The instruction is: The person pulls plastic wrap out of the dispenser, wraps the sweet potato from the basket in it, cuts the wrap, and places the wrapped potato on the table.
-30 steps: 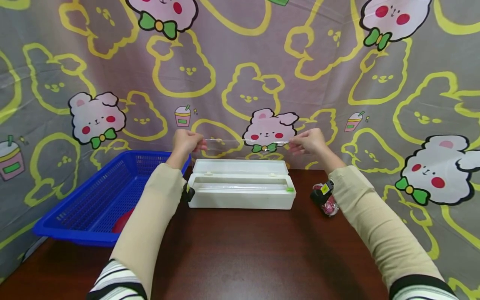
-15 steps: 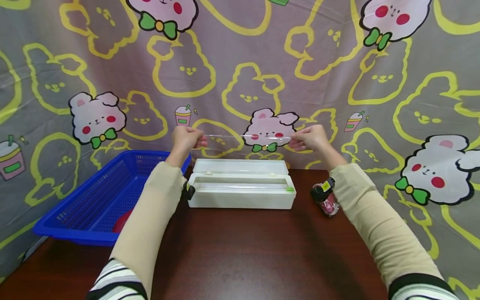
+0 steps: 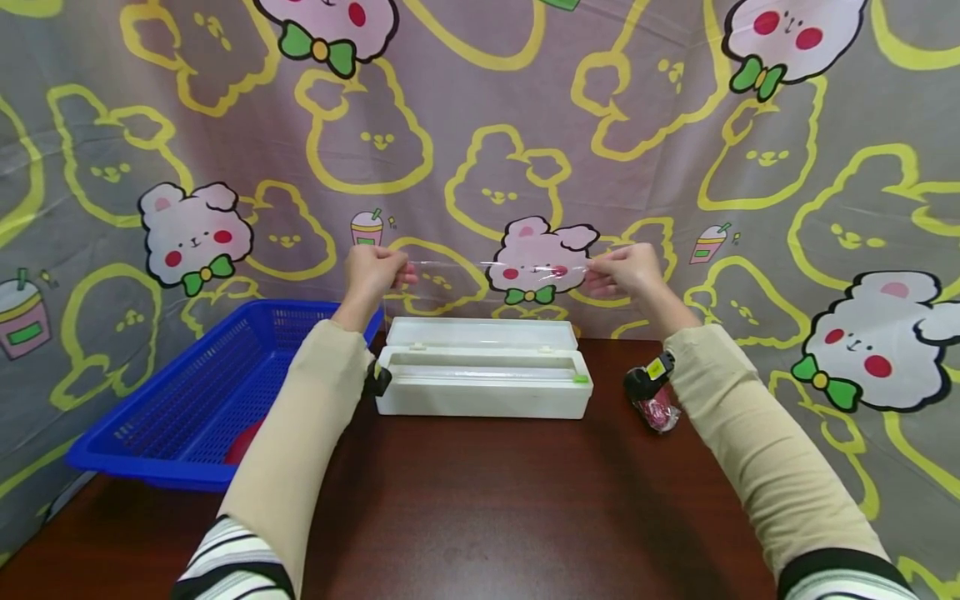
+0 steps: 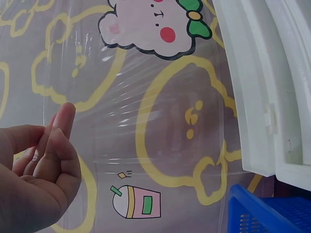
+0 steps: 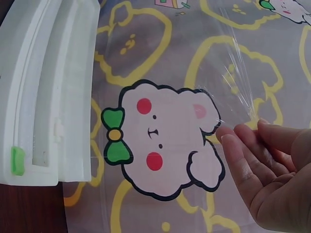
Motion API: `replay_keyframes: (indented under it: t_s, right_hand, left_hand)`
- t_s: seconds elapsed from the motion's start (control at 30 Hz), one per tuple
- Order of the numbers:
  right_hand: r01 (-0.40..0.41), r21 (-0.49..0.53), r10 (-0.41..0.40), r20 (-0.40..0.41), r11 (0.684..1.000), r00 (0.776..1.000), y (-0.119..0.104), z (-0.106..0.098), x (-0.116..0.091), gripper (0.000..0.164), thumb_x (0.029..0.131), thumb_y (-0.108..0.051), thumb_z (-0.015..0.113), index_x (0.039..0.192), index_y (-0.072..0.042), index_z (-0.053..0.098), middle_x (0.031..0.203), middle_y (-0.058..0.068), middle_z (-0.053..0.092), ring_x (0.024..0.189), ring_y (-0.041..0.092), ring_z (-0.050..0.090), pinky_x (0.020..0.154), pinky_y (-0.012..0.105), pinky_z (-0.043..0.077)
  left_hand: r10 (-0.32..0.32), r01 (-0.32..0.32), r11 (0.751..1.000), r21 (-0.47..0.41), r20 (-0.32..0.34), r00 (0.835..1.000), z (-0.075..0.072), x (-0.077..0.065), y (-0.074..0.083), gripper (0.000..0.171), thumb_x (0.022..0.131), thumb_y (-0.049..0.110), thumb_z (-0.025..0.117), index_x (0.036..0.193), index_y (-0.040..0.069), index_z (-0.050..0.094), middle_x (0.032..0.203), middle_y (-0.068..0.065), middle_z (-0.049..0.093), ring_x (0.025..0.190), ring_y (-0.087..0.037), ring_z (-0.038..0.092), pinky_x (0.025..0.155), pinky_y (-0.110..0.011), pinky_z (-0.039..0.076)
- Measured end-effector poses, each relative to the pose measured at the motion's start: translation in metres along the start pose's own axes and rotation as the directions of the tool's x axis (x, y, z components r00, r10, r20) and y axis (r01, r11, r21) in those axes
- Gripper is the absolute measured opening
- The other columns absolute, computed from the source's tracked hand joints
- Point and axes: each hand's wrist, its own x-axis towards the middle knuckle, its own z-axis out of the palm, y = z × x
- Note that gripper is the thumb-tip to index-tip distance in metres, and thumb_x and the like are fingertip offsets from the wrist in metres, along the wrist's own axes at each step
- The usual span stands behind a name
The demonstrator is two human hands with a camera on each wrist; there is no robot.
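Note:
A sheet of clear plastic wrap is stretched between both hands, above and behind the white wrap dispenser box. My left hand pinches one corner between thumb and fingers. At the other corner, my right hand pinches the film, and creases fan out from its fingertips in the right wrist view. The box's lid stands raised at the back, and a roll of film shows inside. A small green slider sits at the right end of the box's front edge.
On the left stands a blue plastic basket with a red object in it, partly hidden by the left arm. A film-wrapped reddish item lies on the brown table at right. A patterned cloth hangs behind.
Both hands have risen slightly, lifting the plastic wrap higher above the box. The right hand has also shifted a little to the right. Box and basket stay where they were.

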Motion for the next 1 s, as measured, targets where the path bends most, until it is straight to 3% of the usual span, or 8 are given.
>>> replay_keyframes:
  t_s: [0.1, 0.4, 0.57, 0.63, 0.73, 0.9, 1.0]
  right_hand:
    - [0.010, -0.005, -0.010, -0.010, 1.000, 1.000, -0.001, 0.000, 0.000, 0.009, 0.083, -0.003, 0.061, 0.076, 0.000, 0.063, 0.060, 0.009, 0.063, 0.057, 0.020, 0.064, 0.057, 0.033, 0.052]
    - [0.026, -0.055, -0.027, -0.022, 0.998, 0.999, -0.006, -0.002, -0.001, 0.022, 0.083, -0.007, 0.062, 0.095, 0.012, 0.060, 0.062, 0.006, 0.064, 0.059, 0.018, 0.065, 0.057, 0.032, 0.052]
    - [0.050, -0.032, -0.051, -0.021, 0.998, 0.998, -0.009, -0.003, -0.002, 0.017, 0.083, -0.006, 0.062, 0.090, 0.010, 0.063, 0.061, 0.007, 0.064, 0.058, 0.019, 0.064, 0.056, 0.032, 0.052]
    - [0.059, -0.018, -0.059, -0.019, 0.998, 0.998, -0.009, -0.003, -0.002, 0.009, 0.082, -0.005, 0.063, 0.081, 0.003, 0.065, 0.060, 0.007, 0.064, 0.057, 0.018, 0.064, 0.055, 0.032, 0.052]
    - [0.072, 0.019, -0.072, -0.020, 0.997, 0.997, -0.011, -0.003, -0.001, 0.011, 0.082, -0.004, 0.063, 0.071, -0.004, 0.065, 0.059, 0.007, 0.064, 0.056, 0.018, 0.064, 0.053, 0.031, 0.052]
    - [0.098, 0.053, -0.097, -0.027, 0.994, 0.995, -0.012, -0.003, -0.002, 0.012, 0.082, -0.003, 0.062, 0.086, 0.008, 0.064, 0.058, 0.006, 0.063, 0.054, 0.016, 0.063, 0.050, 0.029, 0.051]
    - [0.112, 0.066, -0.111, -0.030, 0.992, 0.993, -0.013, -0.003, -0.001, 0.012, 0.082, -0.003, 0.062, 0.086, 0.008, 0.064, 0.058, 0.006, 0.064, 0.054, 0.016, 0.063, 0.050, 0.028, 0.051]
  left_hand:
    - [0.007, -0.007, 1.000, -0.015, 0.004, 1.000, 0.000, 0.000, 0.002, 0.022, 0.084, 0.005, 0.055, 0.096, -0.011, 0.063, 0.059, -0.003, 0.062, 0.050, -0.011, 0.062, 0.044, -0.017, 0.045]
    - [0.023, -0.023, 1.000, -0.017, -0.002, 1.000, -0.001, 0.001, 0.006, 0.022, 0.084, 0.004, 0.055, 0.097, -0.011, 0.063, 0.058, -0.002, 0.061, 0.049, -0.009, 0.061, 0.046, -0.017, 0.046]
    - [0.035, -0.035, 0.998, -0.046, -0.009, 0.999, -0.001, 0.000, 0.009, 0.023, 0.082, 0.003, 0.054, 0.099, -0.012, 0.062, 0.056, 0.000, 0.060, 0.047, -0.008, 0.060, 0.045, -0.017, 0.046]
    - [0.042, -0.042, 0.998, -0.052, -0.015, 0.999, 0.000, 0.000, 0.010, 0.023, 0.082, 0.002, 0.054, 0.098, -0.012, 0.062, 0.055, 0.001, 0.060, 0.047, -0.008, 0.060, 0.045, -0.017, 0.045]
    - [0.060, -0.060, 0.997, -0.049, -0.020, 0.998, 0.000, -0.001, 0.012, 0.022, 0.082, 0.002, 0.054, 0.097, -0.013, 0.063, 0.054, 0.001, 0.060, 0.046, -0.007, 0.060, 0.046, -0.018, 0.046]
    - [0.074, -0.075, 0.996, -0.052, -0.032, 0.997, 0.001, -0.001, 0.015, 0.022, 0.082, 0.002, 0.053, 0.096, -0.012, 0.063, 0.055, 0.000, 0.061, 0.047, -0.008, 0.060, 0.045, -0.018, 0.046]
    - [0.072, -0.074, 0.996, -0.054, -0.036, 0.997, 0.001, -0.001, 0.016, 0.022, 0.082, 0.002, 0.054, 0.096, -0.011, 0.063, 0.056, 0.000, 0.061, 0.048, -0.008, 0.061, 0.045, -0.017, 0.045]
